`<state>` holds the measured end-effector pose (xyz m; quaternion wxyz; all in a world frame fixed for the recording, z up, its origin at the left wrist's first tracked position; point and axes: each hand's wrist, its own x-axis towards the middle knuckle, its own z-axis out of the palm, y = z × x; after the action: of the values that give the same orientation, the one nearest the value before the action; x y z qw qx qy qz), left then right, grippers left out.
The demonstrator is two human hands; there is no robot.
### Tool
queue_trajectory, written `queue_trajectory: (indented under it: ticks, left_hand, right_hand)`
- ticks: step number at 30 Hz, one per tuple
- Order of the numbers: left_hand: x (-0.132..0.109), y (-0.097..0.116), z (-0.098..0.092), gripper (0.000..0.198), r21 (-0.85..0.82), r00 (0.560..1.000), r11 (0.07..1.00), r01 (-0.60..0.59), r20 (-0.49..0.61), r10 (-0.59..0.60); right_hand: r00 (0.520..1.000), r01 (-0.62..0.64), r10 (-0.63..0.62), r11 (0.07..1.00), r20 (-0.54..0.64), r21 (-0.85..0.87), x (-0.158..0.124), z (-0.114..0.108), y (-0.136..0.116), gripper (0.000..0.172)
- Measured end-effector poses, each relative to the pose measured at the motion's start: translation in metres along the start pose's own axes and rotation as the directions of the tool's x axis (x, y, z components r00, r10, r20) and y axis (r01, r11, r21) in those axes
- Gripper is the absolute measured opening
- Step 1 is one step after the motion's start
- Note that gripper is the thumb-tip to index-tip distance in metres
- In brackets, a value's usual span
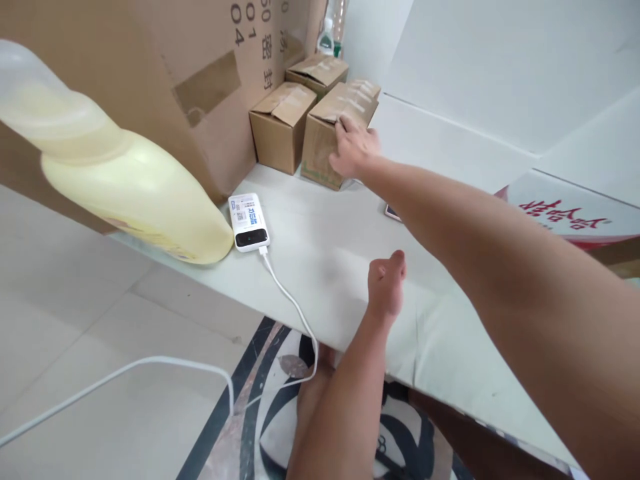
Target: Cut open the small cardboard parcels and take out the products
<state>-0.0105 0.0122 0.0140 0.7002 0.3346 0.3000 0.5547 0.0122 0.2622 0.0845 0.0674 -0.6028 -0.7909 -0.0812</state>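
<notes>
My right hand point(356, 148) reaches across the table to the nearest of three small cardboard boxes point(321, 150). Its fingers rest at the box's upper front edge and the thumb lies against the front face, so the hand grips it at that corner. Strips of clear tape run over the lid. Two more small boxes stand close by, one at the left point(280, 137) and one behind point(320, 70). Closer to me, my left hand point(387, 283) hovers over the table as a loose fist, thumb up, with nothing visible in it.
A yellow plastic bottle point(145, 193) stands at the left, beside a white power bank point(247, 220) with a cable. Behind them rises a big carton point(200, 80). A phone point(393, 212) is partly covered by my right arm. A printed box point(570, 207) sits at the right.
</notes>
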Motion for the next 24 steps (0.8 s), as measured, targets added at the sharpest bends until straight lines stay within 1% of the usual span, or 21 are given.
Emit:
queue_trajectory:
  ticks: [2,5,7,8,9,10,12,13,14,15,16,17,18,19,20,22,23,24]
  left_hand:
    - [0.0,0.0,0.001,0.076,-0.023,0.999,0.999,-0.025,-0.033,0.024]
    - [0.0,0.0,0.001,0.074,-0.034,0.984,0.991,-0.128,-0.13,0.123]
    - [0.0,0.0,-0.001,0.069,0.007,0.952,0.978,-0.208,-0.23,0.204]
    - [0.0,0.0,-0.003,0.065,0.047,0.926,0.968,-0.246,-0.284,0.249]
    - [0.0,0.001,-0.006,0.061,0.1,0.891,0.952,-0.289,-0.337,0.306]
    - [0.0,0.003,-0.009,0.057,0.162,0.844,0.928,-0.335,-0.385,0.372]
    - [0.0,0.007,-0.015,0.048,0.293,0.724,0.862,-0.414,-0.468,0.507]
    - [0.001,0.009,-0.018,0.042,0.346,0.66,0.829,-0.439,-0.501,0.559]
    - [0.002,0.011,-0.021,0.036,0.388,0.606,0.804,-0.45,-0.529,0.595]
    - [0.004,0.013,-0.024,0.031,0.419,0.567,0.789,-0.45,-0.549,0.614]
    - [0.005,0.014,-0.027,0.027,0.44,0.548,0.782,-0.441,-0.558,0.623]
    - [0.007,0.015,-0.029,0.026,0.456,0.548,0.78,-0.429,-0.556,0.626]
    - [0.009,0.015,-0.031,0.028,0.466,0.566,0.781,-0.415,-0.54,0.623]
    - [0.011,0.014,-0.033,0.031,0.47,0.6,0.786,-0.402,-0.513,0.613]
    - [0.013,0.013,-0.034,0.034,0.465,0.646,0.794,-0.391,-0.476,0.597]
    - [0.017,0.012,-0.034,0.041,0.431,0.763,0.82,-0.376,-0.358,0.538]
    - [0.018,0.011,-0.033,0.045,0.407,0.818,0.836,-0.368,-0.285,0.499]
    - [0.019,0.011,-0.032,0.049,0.382,0.86,0.851,-0.361,-0.217,0.463]
  right_hand:
    - [0.998,0.063,-0.063,0.998,0.013,-0.004,-0.02,-0.004,0.005,0.08]
    - [0.984,0.178,-0.178,0.984,0.003,-0.002,-0.064,-0.013,0.015,0.078]
    - [0.973,0.231,-0.231,0.973,-0.014,-0.003,-0.1,-0.022,0.023,0.074]
    - [0.97,0.244,-0.244,0.97,-0.016,-0.004,-0.119,-0.027,0.029,0.072]
    - [0.969,0.247,-0.247,0.969,-0.014,-0.003,-0.139,-0.031,0.036,0.07]
    - [0.97,0.241,-0.241,0.97,-0.013,0.002,-0.161,-0.036,0.044,0.068]
    - [0.979,0.202,-0.202,0.979,-0.024,0.023,-0.208,-0.042,0.064,0.065]
    - [0.985,0.169,-0.168,0.985,-0.041,0.039,-0.234,-0.045,0.075,0.063]
    - [0.991,0.125,-0.121,0.99,-0.06,0.059,-0.26,-0.046,0.087,0.061]
    - [0.995,0.058,-0.05,0.995,-0.087,0.087,-0.288,-0.047,0.099,0.061]
    - [0.992,-0.024,0.039,0.992,-0.121,0.123,-0.317,-0.048,0.111,0.063]
    - [0.978,-0.118,0.144,0.979,-0.151,0.168,-0.345,-0.047,0.123,0.068]
    - [0.949,-0.209,0.253,0.951,-0.188,0.226,-0.372,-0.046,0.136,0.07]
    - [0.911,-0.298,0.361,0.911,-0.2,0.286,-0.398,-0.044,0.148,0.071]
    - [0.867,-0.387,0.463,0.859,-0.185,0.336,-0.423,-0.041,0.162,0.068]
    - [0.765,-0.537,0.629,0.74,-0.135,0.405,-0.465,-0.032,0.189,0.056]
    - [0.719,-0.593,0.687,0.685,-0.104,0.424,-0.482,-0.026,0.203,0.049]
    - [0.683,-0.63,0.726,0.64,-0.079,0.439,-0.498,-0.02,0.216,0.043]
